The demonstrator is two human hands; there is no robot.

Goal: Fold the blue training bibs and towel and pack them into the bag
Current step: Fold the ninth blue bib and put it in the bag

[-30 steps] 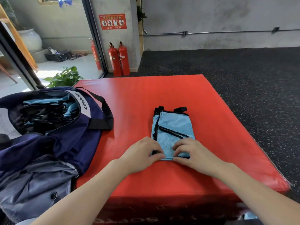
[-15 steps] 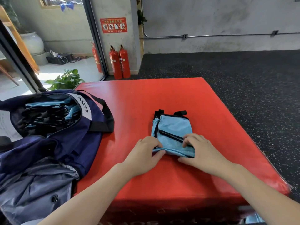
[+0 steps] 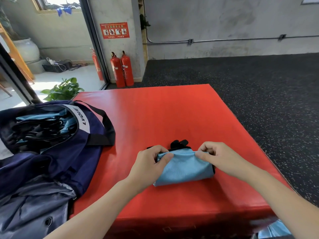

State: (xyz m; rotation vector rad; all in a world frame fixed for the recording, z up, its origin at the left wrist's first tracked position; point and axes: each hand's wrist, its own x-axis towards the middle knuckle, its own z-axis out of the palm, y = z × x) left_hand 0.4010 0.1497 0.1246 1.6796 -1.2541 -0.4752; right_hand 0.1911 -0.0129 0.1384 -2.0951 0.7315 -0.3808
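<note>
Both hands were on the bib. Our left hand (image 3: 148,163) pinched the left end of the lifted fold edge, thumb on top and fingers curled behind; our right hand (image 3: 215,156) pinched the right end the same way. Neither was open, both holding cloth.

Left to right: navy bag (image 3: 57,140) well to the left of the left hand, mouth open, blue bibs already visible inside. A grey garment (image 3: 32,209) lay near our left forearm. Between the hands, the blue bib (image 3: 183,168) sat on the red mat (image 3: 172,114), near edge carried up and over, black trim (image 3: 179,144) poking out just beyond the fingertips. Near the right forearm, at the bottom corner, more blue fabric (image 3: 276,228), blurred, can't tell what.

Step, as we judged it: last lengthwise fold on this bib, half done. Next move called for laying the held edge down flush on the far end, pressing it flat, then carrying the bundle left into the bag without letting it spring open.

Versus a second ago: the bib then lay flat and long, our hands at its near edge. Half a second ago the edge had just started to lift. Now the fold had travelled most of the way across and the visible length had roughly halved. Bag unchanged.
</note>
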